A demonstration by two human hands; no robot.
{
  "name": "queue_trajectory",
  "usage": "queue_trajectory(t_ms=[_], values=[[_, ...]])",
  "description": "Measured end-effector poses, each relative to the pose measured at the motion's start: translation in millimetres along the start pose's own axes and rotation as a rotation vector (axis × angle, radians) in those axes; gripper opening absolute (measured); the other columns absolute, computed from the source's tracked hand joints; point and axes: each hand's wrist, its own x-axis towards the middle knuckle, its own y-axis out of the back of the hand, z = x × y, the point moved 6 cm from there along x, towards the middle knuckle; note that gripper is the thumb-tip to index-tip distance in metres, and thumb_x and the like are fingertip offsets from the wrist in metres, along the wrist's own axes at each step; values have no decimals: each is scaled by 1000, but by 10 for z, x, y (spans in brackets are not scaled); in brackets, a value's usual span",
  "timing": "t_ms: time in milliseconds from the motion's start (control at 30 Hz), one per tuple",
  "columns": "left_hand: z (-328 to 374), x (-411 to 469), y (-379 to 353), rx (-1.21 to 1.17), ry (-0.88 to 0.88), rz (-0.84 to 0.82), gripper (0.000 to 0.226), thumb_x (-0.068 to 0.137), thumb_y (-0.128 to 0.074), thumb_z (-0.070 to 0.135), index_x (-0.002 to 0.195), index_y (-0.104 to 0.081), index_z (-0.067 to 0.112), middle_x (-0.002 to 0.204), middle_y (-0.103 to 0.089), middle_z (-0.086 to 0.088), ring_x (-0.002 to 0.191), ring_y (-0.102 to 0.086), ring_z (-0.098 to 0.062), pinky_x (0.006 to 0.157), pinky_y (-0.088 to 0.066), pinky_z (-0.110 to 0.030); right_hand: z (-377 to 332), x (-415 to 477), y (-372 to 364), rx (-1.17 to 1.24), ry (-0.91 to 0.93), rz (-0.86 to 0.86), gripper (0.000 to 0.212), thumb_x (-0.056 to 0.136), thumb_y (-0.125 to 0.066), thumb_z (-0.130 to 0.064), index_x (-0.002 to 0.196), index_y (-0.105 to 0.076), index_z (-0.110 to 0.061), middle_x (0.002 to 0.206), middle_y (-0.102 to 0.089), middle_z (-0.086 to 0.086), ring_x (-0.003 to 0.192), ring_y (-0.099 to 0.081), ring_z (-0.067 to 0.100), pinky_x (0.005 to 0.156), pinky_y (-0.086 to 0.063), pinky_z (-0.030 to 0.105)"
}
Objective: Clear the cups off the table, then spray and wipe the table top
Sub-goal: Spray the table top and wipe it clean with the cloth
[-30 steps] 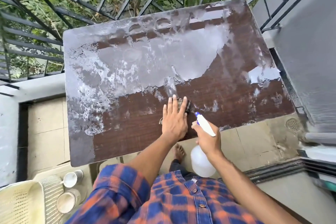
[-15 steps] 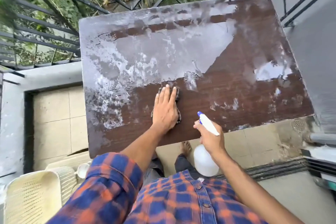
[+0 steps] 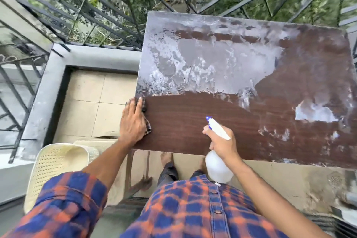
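Note:
The brown wood-grain table top (image 3: 193, 121) carries a wide wet, foamy film over its far and left parts, while the near strip looks wiped. My left hand (image 3: 133, 121) presses flat, fingers straight, on a dark cloth (image 3: 145, 109) at the table's left edge; most of the cloth is hidden under the palm. My right hand (image 3: 222, 142) grips the neck of a white spray bottle (image 3: 218, 168) with a blue nozzle, held at the table's near edge, nozzle pointing over the table. No cups stand on the table.
A cream plastic chair (image 3: 58, 162) stands at the lower left beside the table. Black metal railings (image 3: 116, 6) with greenery behind fence the balcony on the far and left sides. Beige floor tiles (image 3: 92, 102) lie left of the table. My bare feet show under the near edge.
My left hand has slid the cloth leftward from the table's near middle to its left edge, leaving a wiped brown band. The right hand with the bottle stayed put. The view swung left.

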Motion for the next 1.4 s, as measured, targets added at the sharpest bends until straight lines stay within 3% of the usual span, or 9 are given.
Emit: queue_trajectory(t_ms=[200,367,500,633,800,1033,1133,1300,1400], values=[[122,-75,61,-115,131,81,61,92,-32,19,151,-32,2,150,-39,-26,140,-35,-41,119,-27,-48,-126,-62,-259,-40,-21,-35,14,87,-78,-10,75,-76,-17,77,-64,6,51,-49,23,50,-38,28],[64,-41,42,-150,121,99,59,94,-32,19,151,-32,0,150,-41,-24,139,-37,-39,121,-26,-45,-264,-74,-479,-21,-23,-65,15,88,-78,-9,75,-77,-17,80,-66,10,41,-45,15,42,-39,21],[46,125,32,-181,124,88,57,98,-36,18,153,-29,4,154,-37,-19,142,-34,-36,122,-24,-44,-390,-57,-625,-49,-16,-94,17,73,-74,-32,76,-78,-16,86,-70,26,45,-48,20,44,-43,24],[48,442,53,-172,109,64,57,98,-35,19,153,-30,2,154,-38,-19,143,-33,-36,122,-23,-43,-451,35,-700,-38,-19,-101,13,86,-78,-19,73,-78,-20,98,-68,34,46,-46,18,45,-43,26],[75,874,129,-170,87,72,59,97,-39,18,153,-29,1,157,-34,-20,146,-29,-37,122,-23,-45,-516,106,-687,-52,-43,-81,20,91,-76,-10,75,-78,-22,101,-72,31,41,-49,14,45,-44,24],[206,958,90,-167,189,90,57,101,-35,21,155,-25,6,161,-28,-15,149,-23,-36,120,-24,-50,-404,132,-411,-8,-107,-34,7,87,-78,-16,85,-78,-10,96,-71,29,45,-47,16,46,-43,25],[294,988,72,-144,239,107,57,101,-34,23,154,-26,5,161,-27,-17,149,-22,-36,121,-20,-52,-353,170,-215,-14,-145,-32,6,93,-74,-8,91,-77,-4,89,-70,14,45,-46,14,47,-43,23],[893,991,-1,-113,115,119,58,100,-34,23,154,-26,4,160,-29,-18,150,-21,-37,123,-15,-51,-325,275,167,-26,-141,-28,7,93,-74,-9,92,-78,-4,95,-73,24,42,-47,15,48,-45,22],[1474,1038,-91,-120,41,111,58,100,-36,22,155,-27,4,160,-30,-18,149,-22,-36,123,-15,-50,-325,384,431,-12,-132,-15,9,87,-78,-18,86,-78,-9,87,-70,21,43,-48,18,49,-45,24]])
